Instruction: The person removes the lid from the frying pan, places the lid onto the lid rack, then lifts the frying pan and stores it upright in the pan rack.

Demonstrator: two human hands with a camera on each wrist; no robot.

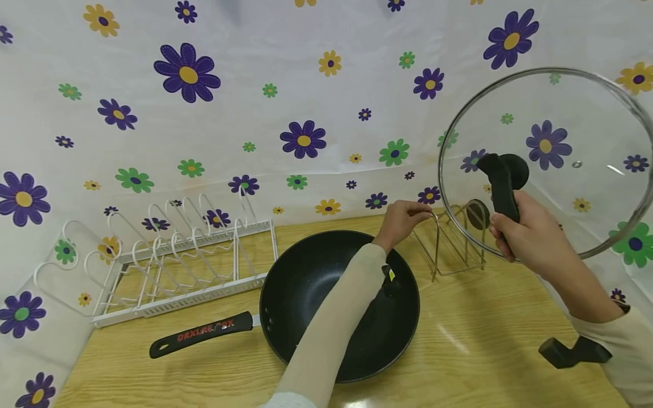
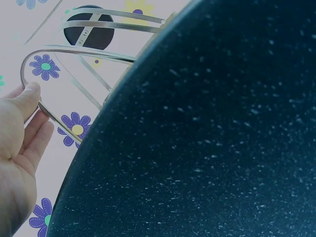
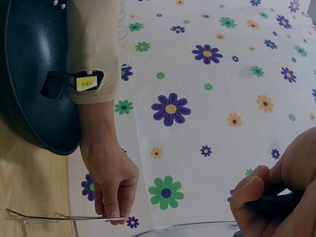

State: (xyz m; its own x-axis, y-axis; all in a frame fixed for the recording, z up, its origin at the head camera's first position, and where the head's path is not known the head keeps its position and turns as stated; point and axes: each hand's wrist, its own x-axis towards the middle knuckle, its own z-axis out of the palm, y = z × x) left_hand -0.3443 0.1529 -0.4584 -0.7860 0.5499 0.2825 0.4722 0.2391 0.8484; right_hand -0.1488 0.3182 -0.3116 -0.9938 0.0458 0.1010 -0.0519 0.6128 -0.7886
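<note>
With its thumb and fingers, my left hand (image 1: 399, 222) pinches the front wire loop of a small gold-coloured metal rack (image 1: 436, 249), behind the right side of a black wok (image 1: 316, 272). The left wrist view shows the thumb and fingertips on the bent wire (image 2: 74, 49). My left forearm passes over the wok. On the right, my right hand (image 1: 535, 232) grips the black handle (image 1: 504, 190) of a large glass lid (image 1: 597, 209) with a metal rim. The lid is held up off the table, tilted almost upright, partly in front of the rack.
A white wire dish rack (image 1: 204, 293) stands at the back left. The wok's long black handle (image 1: 201, 334) points left over the wooden table (image 1: 474, 351). A black round disc (image 1: 477, 214) sits at the small rack's far end. A flowered cloth (image 1: 306, 85) hangs behind.
</note>
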